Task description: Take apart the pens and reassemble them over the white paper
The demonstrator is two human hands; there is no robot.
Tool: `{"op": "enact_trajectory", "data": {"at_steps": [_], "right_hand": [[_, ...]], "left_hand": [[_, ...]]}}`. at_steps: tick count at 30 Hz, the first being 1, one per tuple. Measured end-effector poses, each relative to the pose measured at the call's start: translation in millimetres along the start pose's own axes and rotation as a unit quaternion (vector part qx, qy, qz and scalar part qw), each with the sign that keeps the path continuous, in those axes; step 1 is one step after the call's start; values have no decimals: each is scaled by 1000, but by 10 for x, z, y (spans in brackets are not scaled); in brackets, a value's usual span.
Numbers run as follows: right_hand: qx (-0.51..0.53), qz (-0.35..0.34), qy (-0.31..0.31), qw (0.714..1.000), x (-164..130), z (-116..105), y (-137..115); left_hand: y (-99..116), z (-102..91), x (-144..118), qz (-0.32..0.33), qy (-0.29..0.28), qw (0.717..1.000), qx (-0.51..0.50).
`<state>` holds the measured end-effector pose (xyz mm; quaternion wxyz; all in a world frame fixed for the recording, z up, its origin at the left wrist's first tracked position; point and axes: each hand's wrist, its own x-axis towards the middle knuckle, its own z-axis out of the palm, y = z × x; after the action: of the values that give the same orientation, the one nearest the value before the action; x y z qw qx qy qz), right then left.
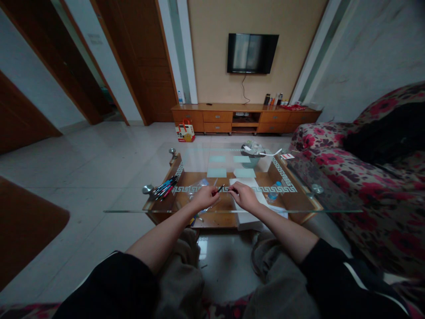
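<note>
1. Two hands are near each other above the glass surface [133, 211]; the left hand [206, 194] has its fingers narrowed around a dark pen [221, 188], its rear part hidden by the grip
2. The right hand [244, 195] has its fingers bunched just beside the pen's tip; I cannot tell whether they hold anything
3. Other pens [164, 189] lie heaped near the left corner, too overlapped to count
4. A white box [247, 221] sits under the glass, partly covered by the right forearm
5. Contents of the basket [253, 165] beyond are unclear
6. The sofa [375, 186] is cut off at right
</note>
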<state>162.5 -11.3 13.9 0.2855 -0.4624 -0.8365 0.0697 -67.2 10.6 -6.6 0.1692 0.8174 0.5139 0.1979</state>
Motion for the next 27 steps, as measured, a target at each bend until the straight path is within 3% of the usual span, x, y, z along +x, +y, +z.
{"op": "enact_trajectory", "data": {"at_steps": [9, 16, 27], "right_hand": [[-31, 0, -29, 999, 10, 6, -21], [-56, 44, -40, 997, 20, 25, -41], [20, 34, -4, 999, 0, 64, 55]], "left_hand": [[11, -15, -3, 8, -3, 1000, -1], [13, -15, -6, 10, 0, 1000, -4], [25, -13, -13, 7, -5, 1000, -12]]}}
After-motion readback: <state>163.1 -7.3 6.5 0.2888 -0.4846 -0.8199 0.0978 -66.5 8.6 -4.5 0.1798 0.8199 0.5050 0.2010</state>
